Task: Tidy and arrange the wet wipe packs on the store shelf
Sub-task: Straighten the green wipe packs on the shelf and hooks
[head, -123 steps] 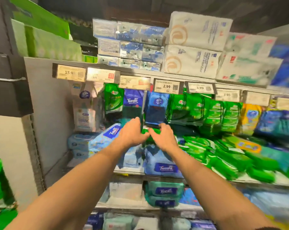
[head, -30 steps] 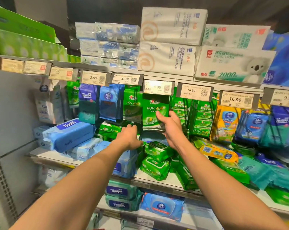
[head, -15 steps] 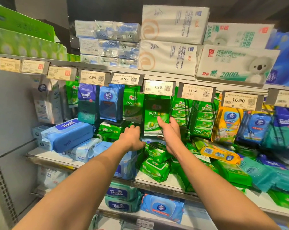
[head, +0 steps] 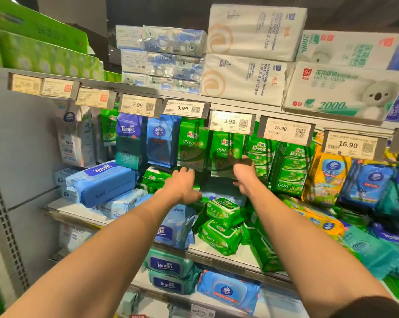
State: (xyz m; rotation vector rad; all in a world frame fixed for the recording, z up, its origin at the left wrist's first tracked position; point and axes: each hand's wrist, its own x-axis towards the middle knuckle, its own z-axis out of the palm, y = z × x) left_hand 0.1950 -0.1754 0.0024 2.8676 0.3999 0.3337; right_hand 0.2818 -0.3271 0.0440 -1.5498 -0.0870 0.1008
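Wet wipe packs hang in a row under the price tags, with more piled on the shelf (head: 219,250) below. My right hand (head: 244,174) is blurred, its fingers on the lower right corner of a hanging green 999 pack (head: 224,149). My left hand (head: 182,183) reaches in below the neighbouring hanging green pack (head: 191,143), fingers spread, nothing in it. It hovers over green packs lying at the back (head: 158,177). Two green flip-lid packs (head: 222,210) are stacked just below and between my hands.
Large blue Tempo packs (head: 102,182) lie tilted at the left. Yellow and blue packs (head: 329,177) hang on the right over a loose pile. Tissue bundles (head: 246,56) fill the top shelf. Price tags (head: 229,122) jut out at the hanging packs' tops. More packs fill the lower shelf (head: 168,267).
The green pack my right hand was lifting now hangs straight under the 3.99 tag. My right hand has slid to its lower right corner. My left hand has edged up and inward.
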